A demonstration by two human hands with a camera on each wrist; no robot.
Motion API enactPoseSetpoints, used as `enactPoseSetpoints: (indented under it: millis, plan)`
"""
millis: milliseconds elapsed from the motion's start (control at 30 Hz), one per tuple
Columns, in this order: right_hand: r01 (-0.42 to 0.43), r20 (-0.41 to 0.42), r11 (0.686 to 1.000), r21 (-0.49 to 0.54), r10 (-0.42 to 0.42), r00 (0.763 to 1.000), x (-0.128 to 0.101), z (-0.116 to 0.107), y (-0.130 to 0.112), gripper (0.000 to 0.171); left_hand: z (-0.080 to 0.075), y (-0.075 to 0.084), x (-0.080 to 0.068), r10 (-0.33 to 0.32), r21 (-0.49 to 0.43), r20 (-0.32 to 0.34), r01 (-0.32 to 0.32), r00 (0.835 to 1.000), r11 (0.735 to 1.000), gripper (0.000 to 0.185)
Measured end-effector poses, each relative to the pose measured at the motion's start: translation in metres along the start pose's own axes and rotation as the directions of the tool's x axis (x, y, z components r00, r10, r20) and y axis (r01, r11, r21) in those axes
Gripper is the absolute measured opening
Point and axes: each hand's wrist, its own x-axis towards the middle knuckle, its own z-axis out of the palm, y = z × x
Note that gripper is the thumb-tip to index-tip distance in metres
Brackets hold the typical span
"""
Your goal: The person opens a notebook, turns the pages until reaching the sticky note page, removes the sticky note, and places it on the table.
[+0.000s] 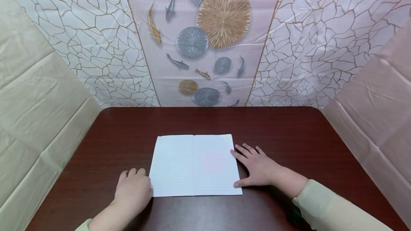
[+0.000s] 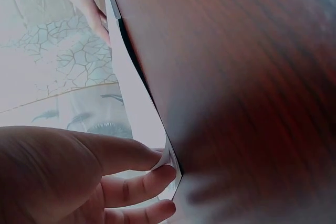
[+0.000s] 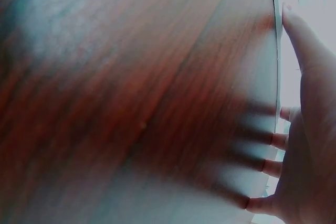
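Left hand [image 1: 133, 188] curled, sheet [image 1: 194, 165] corner pinched lower left; right hand [image 1: 258, 168] spread flat at sheet's right edge; dark table [image 1: 289, 131], patterned backdrop [image 1: 212, 38].

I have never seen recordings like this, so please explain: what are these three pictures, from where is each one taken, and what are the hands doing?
A person works with bare hands and wears three cameras. The large picture comes from the head and looks down on a dark table. An open notebook with lined pages lies there. The left hand pinches its near left corner. The right hand lies flat by its right edge, fingertips on the page. The two blurry pictures come from the wrists: one shows the left fingers at the lifted corner, the other the right fingers beside the paper.
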Motion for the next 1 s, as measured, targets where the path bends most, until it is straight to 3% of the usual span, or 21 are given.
enactPoseSetpoints:
  millis: [333, 533, 767, 1000]
  plan:
    - [-0.004, -0.003, 1.0, -0.001, 0.004, 1.0, -0.004, -0.001, 0.001, 0.113, -0.001, 0.005, 0.008, 0.013, -0.03, -0.029, -0.014, 0.999, 0.999, 0.013]
    - [-0.008, 0.001, 1.0, -0.002, 0.008, 1.0, -0.004, 0.0, 0.001, 0.113, -0.002, 0.022, 0.019, 0.053, -0.021, -0.114, -0.056, 0.992, 0.998, 0.022]
    - [-0.006, 0.001, 1.0, -0.008, 0.006, 1.0, -0.003, -0.001, 0.001, 0.113, -0.002, 0.048, 0.034, 0.144, -0.007, -0.19, -0.148, 0.971, 0.989, 0.041]
    - [-0.003, -0.003, 1.0, -0.025, 0.002, 1.0, -0.003, -0.001, -0.001, 0.113, -0.002, 0.074, 0.044, 0.255, -0.059, -0.166, -0.268, 0.953, 0.962, 0.057]
